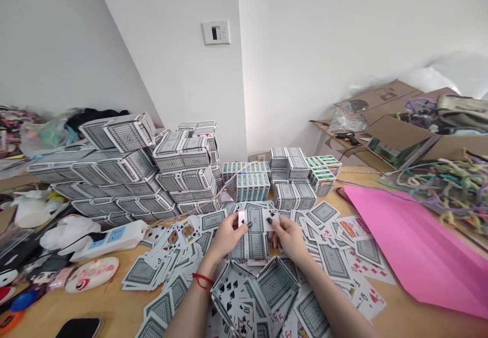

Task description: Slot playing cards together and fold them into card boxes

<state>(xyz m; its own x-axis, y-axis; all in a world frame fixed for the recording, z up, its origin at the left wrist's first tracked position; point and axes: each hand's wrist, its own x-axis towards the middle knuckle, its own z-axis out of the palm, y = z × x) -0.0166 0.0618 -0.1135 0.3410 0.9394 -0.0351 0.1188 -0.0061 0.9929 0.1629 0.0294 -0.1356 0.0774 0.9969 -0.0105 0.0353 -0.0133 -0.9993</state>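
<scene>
Wooden table, hands on a card panel

Left hand and right hand each pinch a side of the card panel. Open card shells sit just nearer than it; card blocks rise beyond it, leftward; a pink sheet lies to its right.

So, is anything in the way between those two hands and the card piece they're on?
Nothing visible is. The left hand and right hand each pinch one side of the card piece. The open card frame sits nearer the person, below the piece in view, not between it and either hand.
</scene>
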